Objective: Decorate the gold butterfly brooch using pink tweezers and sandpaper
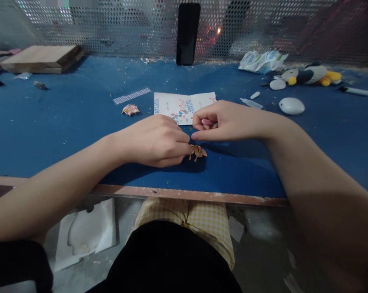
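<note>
A gold-coloured butterfly ornament point(198, 151) is gripped by its left side in the fingertips of my left hand point(159, 142), just above the blue table. My right hand point(216, 120) is closed, its index finger bent and its thumb stretched toward the ornament. Something small and pink shows among its curled fingers; I cannot tell whether it is a nail or a held piece. Behind both hands lies a creased sheet of abrasive paper point(168, 103) with small coloured bits on it. To its left rest a second butterfly ornament point(130, 110) and a strip of tiny gems point(131, 96).
A black phone point(188, 34) leans against the perforated metal screen point(125, 24). At the right are a white rounded case point(291, 106), a small clear tube point(251, 103), a plush toy point(312, 76), a wipes packet point(261, 62) and a pen point(356, 90). A wooden block point(42, 59) lies back left.
</note>
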The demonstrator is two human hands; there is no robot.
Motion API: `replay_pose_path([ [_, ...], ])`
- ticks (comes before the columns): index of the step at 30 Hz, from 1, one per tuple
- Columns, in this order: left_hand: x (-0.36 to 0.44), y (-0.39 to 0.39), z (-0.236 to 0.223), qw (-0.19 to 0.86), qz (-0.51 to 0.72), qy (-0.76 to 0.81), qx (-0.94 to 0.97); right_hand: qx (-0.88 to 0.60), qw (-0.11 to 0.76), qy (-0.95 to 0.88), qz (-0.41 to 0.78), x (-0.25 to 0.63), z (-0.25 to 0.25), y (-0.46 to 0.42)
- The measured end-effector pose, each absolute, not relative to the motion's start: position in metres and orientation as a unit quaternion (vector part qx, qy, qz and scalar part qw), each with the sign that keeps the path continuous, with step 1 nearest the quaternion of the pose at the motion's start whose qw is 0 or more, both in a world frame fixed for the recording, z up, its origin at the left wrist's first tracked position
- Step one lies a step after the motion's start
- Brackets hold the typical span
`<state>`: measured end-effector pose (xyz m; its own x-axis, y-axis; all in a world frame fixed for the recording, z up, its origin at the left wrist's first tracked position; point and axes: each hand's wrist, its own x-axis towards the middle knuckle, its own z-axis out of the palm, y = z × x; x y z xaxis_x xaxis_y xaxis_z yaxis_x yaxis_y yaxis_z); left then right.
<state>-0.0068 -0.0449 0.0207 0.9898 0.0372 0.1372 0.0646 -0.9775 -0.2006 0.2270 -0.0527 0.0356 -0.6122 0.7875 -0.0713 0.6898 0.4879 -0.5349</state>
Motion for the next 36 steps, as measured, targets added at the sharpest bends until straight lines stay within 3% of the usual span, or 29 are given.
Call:
replay_pose_path([
  [10, -0.006, -0.047, 0.020, 0.135, -0.100, -0.032, -0.985, -0.416, 0.101, -0.860, 0.278, 0.227, 0.034, -0.051],
  [17, -0.013, -0.038, 0.016, 0.079, -0.179, -0.069, -0.978, -0.426, 0.092, -0.859, 0.268, 0.230, 0.031, -0.050],
  [23, -0.012, -0.037, 0.010, 0.023, -0.166, -0.076, -0.983, -0.429, 0.088, -0.853, 0.284, 0.232, 0.030, -0.050],
  [26, -0.011, -0.037, 0.010, -0.042, -0.136, -0.124, -0.982, -0.456, 0.148, -0.827, 0.292, 0.231, 0.035, -0.053],
  [32, -0.009, -0.032, 0.007, -0.172, -0.138, -0.134, -0.966, -0.412, 0.361, -0.781, 0.300, 0.231, 0.037, -0.052],
  [36, -0.009, -0.028, 0.005, -0.227, -0.149, -0.116, -0.955, -0.388, 0.398, -0.756, 0.345, 0.235, 0.034, -0.045],
])
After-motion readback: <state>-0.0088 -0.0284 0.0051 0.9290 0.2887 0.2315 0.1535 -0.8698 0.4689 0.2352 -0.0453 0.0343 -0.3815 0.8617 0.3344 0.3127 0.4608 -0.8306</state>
